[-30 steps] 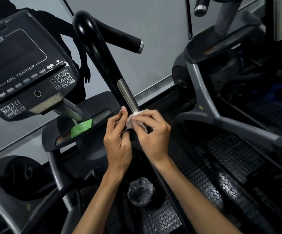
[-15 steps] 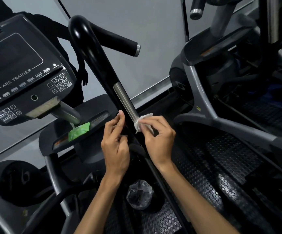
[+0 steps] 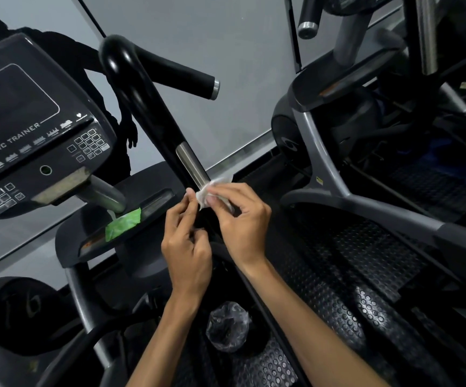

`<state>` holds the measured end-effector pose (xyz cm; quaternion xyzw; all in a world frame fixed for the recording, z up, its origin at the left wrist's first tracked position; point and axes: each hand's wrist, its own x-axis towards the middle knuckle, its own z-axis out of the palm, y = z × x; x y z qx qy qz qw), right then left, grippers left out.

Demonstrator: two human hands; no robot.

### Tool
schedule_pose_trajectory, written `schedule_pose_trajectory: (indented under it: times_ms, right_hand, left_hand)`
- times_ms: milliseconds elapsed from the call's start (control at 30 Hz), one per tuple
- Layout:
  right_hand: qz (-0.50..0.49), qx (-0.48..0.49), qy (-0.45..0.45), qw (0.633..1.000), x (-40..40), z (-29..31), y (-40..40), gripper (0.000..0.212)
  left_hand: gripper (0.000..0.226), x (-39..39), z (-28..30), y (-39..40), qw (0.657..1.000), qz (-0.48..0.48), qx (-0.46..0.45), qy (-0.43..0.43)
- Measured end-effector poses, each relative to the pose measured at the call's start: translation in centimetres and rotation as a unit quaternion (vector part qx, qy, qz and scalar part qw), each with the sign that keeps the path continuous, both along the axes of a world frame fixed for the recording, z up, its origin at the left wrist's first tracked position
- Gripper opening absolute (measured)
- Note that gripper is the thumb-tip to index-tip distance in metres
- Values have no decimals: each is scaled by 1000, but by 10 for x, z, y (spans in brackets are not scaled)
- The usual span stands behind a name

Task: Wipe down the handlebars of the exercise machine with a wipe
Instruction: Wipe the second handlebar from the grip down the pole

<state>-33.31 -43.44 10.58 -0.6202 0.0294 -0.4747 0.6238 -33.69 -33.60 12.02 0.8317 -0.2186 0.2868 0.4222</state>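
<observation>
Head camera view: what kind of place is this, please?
Most likely a gym. An Arc Trainer console and its black handlebar are in front, a second exercise machine stands beside, and the floor is studded rubber matting.

head camera looks forward and down, close over the handlebar (image 3: 153,115).

Console (image 3: 30,129) labelled "ARC TRAINER", dark screen, keypads, upper left. Green packet (image 3: 122,226) on black tray (image 3: 86,238) below console. Crumpled clear plastic bag (image 3: 227,326) low centre, on black studded rubber floor mat (image 3: 338,275). Second grey-framed exercise machine (image 3: 352,135) at right. Grey wall (image 3: 240,37) behind.
</observation>
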Motion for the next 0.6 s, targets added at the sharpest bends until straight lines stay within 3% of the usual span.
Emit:
schedule_pose_trajectory:
  times_ms: [167,367,467,600]
  right_hand:
    - [77,101,50,991,6,-10,-12,17]
    - [157,118,52,979,19,10,-18,23]
    - [119,106,100,982,13,-7,-19,19]
    - [111,85,43,989,0,-16,-13,21]
  left_hand:
    - [70,-1,0,-2,1000,-5,-14,4]
    - [73,-1,-1,-2,1000,1,-24,-1]
    - [74,0,-1,-2,1000,-1,-22,-5]
    - [75,0,-5,-5,1000,-3,-27,-3]
